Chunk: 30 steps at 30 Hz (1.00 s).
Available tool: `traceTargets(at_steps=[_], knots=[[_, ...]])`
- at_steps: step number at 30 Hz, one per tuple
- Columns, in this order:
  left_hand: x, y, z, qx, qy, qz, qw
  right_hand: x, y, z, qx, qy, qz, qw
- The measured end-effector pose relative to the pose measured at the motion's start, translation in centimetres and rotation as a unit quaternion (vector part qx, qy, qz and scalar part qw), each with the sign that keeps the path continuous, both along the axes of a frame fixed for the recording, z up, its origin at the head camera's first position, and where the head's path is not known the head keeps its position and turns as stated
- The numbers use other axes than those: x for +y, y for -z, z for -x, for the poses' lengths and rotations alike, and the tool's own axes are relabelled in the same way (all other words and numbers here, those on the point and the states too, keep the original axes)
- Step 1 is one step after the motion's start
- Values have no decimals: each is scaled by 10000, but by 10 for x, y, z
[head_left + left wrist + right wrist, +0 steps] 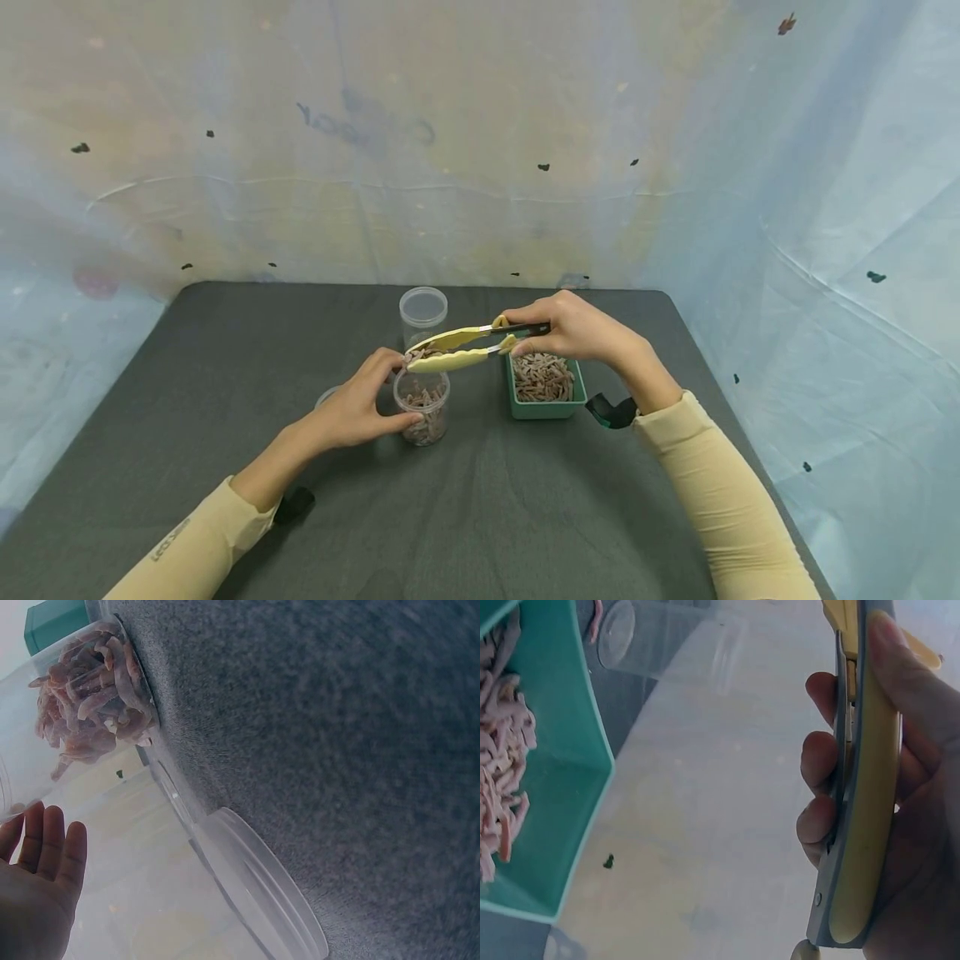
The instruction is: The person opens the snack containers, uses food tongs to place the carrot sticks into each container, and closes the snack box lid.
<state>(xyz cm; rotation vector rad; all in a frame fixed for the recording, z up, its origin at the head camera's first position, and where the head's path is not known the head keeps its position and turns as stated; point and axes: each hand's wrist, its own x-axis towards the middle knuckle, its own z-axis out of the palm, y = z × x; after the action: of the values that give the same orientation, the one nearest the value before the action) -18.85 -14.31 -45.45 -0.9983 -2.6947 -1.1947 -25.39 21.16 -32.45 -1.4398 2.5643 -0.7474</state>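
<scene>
The right hand (576,327) grips the yellow tongs (452,361), their long axis running leftward over the table (480,517) and their tips, narrowed on meat-like strips (427,353), just above the clear jar's (430,429) mouth. That jar stands nearer the table's far edge than its near one, held round the rim by the closer left hand (351,410).

Dark tabletop (480,533), pale sheeting (465,75) behind, dark specks (543,167), faint marks (333,127), possibly lettering
</scene>
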Motion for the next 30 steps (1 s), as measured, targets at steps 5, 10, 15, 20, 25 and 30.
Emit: traceTargets(at_steps=[5, 10, 15, 20, 25, 30], knots=[[1, 0, 1, -107, -70, 3, 9999, -9, 10, 1, -63, -99, -180, 9998], [1, 1, 2, -104, -63, -13, 9999, -13, 18, 2, -152, -220, -214, 9994], [1, 1, 1, -90, -42, -26, 9999, -16, 23, 1, -170, -238, -231, 9993], [1, 1, 0, -77, -1, -34, 10000, -15, 24, -2, 214, -270, -265, 9991], [1, 0, -1, -79, 1, -60, 10000, -13, 22, -7, 652, -260, -326, 9970], [0, 0, 0, -74, -5, -52, 10000, -13, 23, -10, 731, -182, -396, 9964]])
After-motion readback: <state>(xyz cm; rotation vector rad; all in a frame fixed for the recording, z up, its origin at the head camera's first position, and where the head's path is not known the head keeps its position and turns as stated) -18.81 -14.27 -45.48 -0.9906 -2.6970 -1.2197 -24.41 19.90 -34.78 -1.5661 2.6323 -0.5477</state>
